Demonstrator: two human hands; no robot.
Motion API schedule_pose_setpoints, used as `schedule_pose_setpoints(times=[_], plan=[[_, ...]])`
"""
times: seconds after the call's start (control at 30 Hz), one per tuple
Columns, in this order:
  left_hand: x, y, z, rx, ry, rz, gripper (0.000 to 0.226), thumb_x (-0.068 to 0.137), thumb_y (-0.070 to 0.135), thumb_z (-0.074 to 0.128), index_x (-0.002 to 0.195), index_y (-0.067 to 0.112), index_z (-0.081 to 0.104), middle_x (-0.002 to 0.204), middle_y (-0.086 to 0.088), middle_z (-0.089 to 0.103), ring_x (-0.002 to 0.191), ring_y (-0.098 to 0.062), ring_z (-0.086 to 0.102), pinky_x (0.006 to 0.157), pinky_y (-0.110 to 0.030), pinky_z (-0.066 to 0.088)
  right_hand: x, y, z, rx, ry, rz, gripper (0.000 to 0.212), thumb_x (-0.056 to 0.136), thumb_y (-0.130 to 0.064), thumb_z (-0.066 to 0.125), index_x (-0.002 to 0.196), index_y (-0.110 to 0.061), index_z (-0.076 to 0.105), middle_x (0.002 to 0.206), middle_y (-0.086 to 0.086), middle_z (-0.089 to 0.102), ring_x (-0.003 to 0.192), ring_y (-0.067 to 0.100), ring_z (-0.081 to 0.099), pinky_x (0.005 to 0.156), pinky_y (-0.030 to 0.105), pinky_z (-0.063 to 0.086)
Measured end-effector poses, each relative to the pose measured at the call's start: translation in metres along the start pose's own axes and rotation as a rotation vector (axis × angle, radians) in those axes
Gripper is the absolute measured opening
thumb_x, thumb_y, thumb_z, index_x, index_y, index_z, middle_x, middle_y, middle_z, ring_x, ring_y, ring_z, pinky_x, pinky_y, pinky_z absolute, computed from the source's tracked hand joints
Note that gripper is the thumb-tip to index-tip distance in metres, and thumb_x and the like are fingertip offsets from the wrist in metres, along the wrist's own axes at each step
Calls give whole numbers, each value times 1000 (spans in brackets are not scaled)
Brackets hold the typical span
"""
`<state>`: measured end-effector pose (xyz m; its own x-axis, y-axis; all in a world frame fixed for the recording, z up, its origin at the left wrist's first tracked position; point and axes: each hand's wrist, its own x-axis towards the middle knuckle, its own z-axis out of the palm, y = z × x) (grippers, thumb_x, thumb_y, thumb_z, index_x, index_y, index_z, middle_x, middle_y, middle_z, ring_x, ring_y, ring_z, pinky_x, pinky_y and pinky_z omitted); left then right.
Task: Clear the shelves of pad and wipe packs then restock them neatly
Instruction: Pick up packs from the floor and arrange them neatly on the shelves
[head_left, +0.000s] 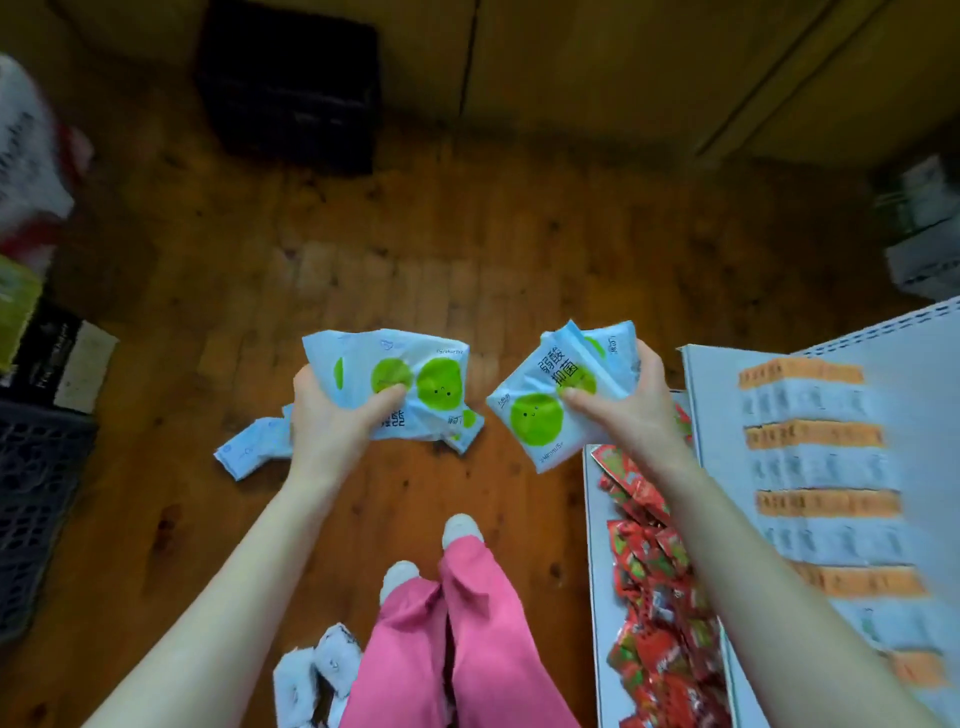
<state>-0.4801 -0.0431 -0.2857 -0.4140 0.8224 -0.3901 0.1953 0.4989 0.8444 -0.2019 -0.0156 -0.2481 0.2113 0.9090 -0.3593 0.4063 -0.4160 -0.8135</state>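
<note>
Two pad packs (410, 384), one per hand (332, 410).

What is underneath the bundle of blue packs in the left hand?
Below the left hand and its light-blue packs with green circles lies one more pale-blue pack on the wooden floor. The hand and bundle cover part of it, so its full shape is hidden.
</note>
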Motion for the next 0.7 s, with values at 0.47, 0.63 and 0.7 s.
schedule_pose_setpoints(times=[0.47,0.63,0.7], plan=[[-160,209,161,-162,-576,456,53,68,15,83,109,7,51,92,3,59,72,4,60,50,-7,44,-164,-26,-266,291,691,-130,71,67,-3,81,127,-15,43,115,-4,58,100,5,61,85,20,51],[-244,225,235,-186,-782,533,65,51,40,80,105,14,55,97,-5,66,83,-14,65,61,-27,53,-230,20,-352,375,864,-90,66,66,-4,81,123,-17,49,111,-6,63,100,13,63,87,36,52],[-277,228,262,-163,-860,542,68,49,46,80,105,15,57,98,-6,66,88,-17,66,71,-34,56,-254,42,-382,388,933,-66,65,64,-6,83,120,-14,51,108,-3,63,98,17,63,87,36,52]])
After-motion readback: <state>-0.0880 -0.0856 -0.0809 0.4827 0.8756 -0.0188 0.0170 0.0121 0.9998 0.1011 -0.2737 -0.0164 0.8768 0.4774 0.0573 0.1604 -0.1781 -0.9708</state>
